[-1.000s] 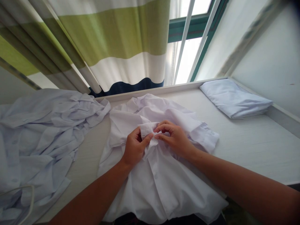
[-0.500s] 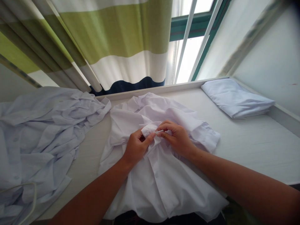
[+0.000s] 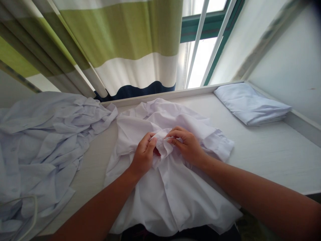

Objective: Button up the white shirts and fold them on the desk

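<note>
A white button-up shirt lies spread in front of me, its collar toward the window and its hem at the near table edge. My left hand pinches the front placket between thumb and fingers, around the middle of the shirt. Just to its right, my right hand grips the same bunched cloth with thumb and fingertips. The fabric between the two hands is lifted and folded. Whether a button sits under the fingertips is hidden. Below the hands, a small button shows on the lower front.
A rumpled heap of white shirts covers the left side. Folded white garments are stacked at the far right of the white table. A raised rim runs along the back, under a striped curtain. A pale cord lies lower left.
My left thumb has drawn back to the left from the right fingertips, and the hands are slightly farther apart. Both still hold the shirt's placket.
</note>
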Tool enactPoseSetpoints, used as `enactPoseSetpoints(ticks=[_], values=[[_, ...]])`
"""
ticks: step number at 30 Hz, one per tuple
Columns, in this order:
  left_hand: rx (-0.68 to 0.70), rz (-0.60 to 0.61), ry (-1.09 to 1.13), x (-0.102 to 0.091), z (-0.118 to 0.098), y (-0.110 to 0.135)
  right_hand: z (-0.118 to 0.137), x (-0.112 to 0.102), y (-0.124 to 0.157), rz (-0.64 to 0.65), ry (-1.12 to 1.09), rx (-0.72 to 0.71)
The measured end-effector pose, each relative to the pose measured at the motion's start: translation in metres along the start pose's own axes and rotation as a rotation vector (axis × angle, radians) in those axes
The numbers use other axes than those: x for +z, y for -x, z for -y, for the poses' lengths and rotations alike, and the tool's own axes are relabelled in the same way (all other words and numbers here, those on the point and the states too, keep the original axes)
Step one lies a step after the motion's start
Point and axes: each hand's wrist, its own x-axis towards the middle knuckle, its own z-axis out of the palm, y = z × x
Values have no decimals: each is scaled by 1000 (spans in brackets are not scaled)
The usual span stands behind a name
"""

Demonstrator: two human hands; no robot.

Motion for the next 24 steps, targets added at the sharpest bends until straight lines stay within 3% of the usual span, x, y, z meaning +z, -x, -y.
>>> enactPoseSetpoints(ticks=[7, 15, 19, 24], values=[[68, -17, -191, 0, -2, -3, 0, -2, 0, -34, 15, -11], [-130, -101, 96, -2, 2, -7, 7, -2, 5, -29, 149, -124], [-95, -183, 118, -4, 5, -6, 10, 0, 8, -8, 275, -213], [-59, -168, 85, 0, 3, -2, 5, 0, 9, 0, 293, -221]])
